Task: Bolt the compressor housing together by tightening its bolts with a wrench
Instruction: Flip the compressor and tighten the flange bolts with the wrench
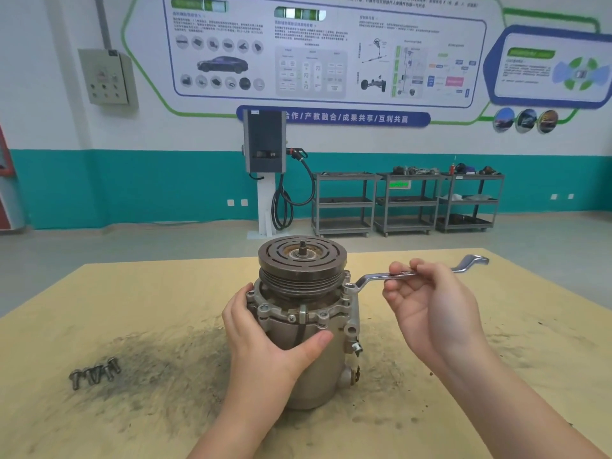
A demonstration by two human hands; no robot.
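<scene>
The table [99,425] carries a tan sheet with a dark grease stain left of centre. Four loose bolts [95,373] lie in a row on the stain's left edge, well apart from the work.

The compressor [308,326] stands upright on the sheet at centre, pulley [302,263] uppermost. The left hand [265,339] grips the housing from the left, fingers curled round its far side and thumb pressed across the front just below the flange. The flange lugs at front show bolt heads.

The wrench [414,274] (an offset ring type) lies roughly level to the right of the pulley. Its near ring sits on a bolt at the flange's right edge; its far ring hangs free over the table's far right. The right hand [430,306] pinches the shank at mid-length between thumb and fingertips, palm turned toward the camera.

Beyond the table, a charging post [265,150] with a coiled cable stands at the wall. Right of it stand three shelf carts [407,203]; the two right-hand tops hold small parts, too distant to identify. A grey electrical box [107,77] and printed posters [324,51] hang on the wall.
</scene>
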